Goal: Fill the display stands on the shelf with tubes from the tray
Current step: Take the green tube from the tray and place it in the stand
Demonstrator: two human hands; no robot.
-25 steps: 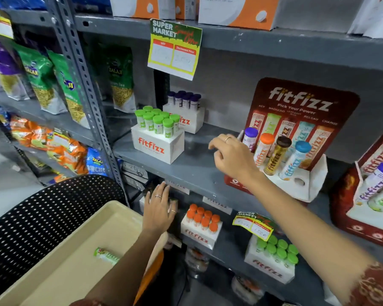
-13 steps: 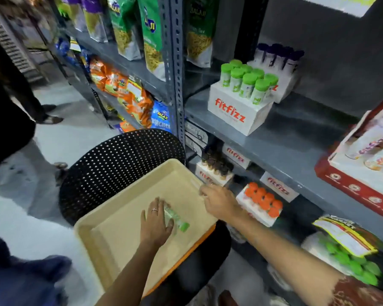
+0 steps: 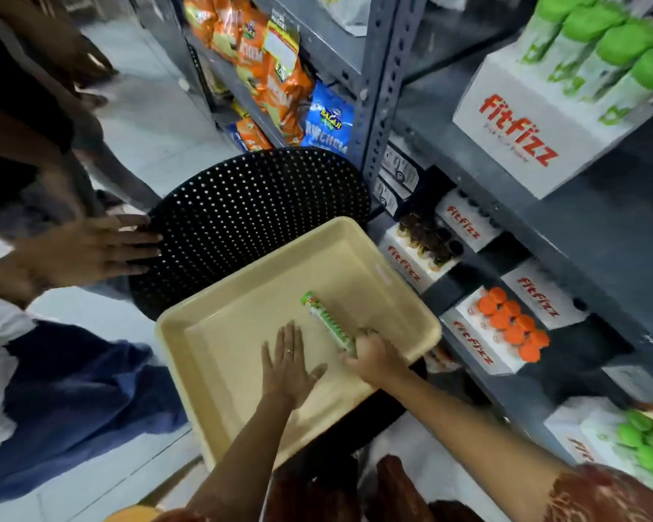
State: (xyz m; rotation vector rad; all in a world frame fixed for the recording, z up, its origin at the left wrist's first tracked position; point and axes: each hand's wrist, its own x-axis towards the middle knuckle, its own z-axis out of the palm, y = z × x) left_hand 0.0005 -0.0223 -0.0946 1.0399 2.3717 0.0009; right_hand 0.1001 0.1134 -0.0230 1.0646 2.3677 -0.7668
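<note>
A beige tray (image 3: 242, 314) rests on a black perforated chair (image 3: 249, 205). One green-and-white tube (image 3: 327, 324) lies in the tray. My right hand (image 3: 372, 356) is closed around the tube's near end. My left hand (image 3: 285, 365) lies flat and open on the tray floor just left of the tube. White fitfizz display stands fill the shelves at right: one with green-capped tubes (image 3: 543, 118) up top, one with orange caps (image 3: 506, 329) lower down, one with dark caps (image 3: 419, 246).
Another person's hand (image 3: 87, 250) touches the chair's left edge, with their blue clothing (image 3: 72, 408) at lower left. Snack bags (image 3: 276, 69) hang on the shelf unit at the back. A grey upright post (image 3: 377, 88) stands behind the chair.
My view has tilted down from the shelf to the tray. My right hand came off the shelf stand, dropped to the tray and closed on the tube. My left hand moved into the tray.
</note>
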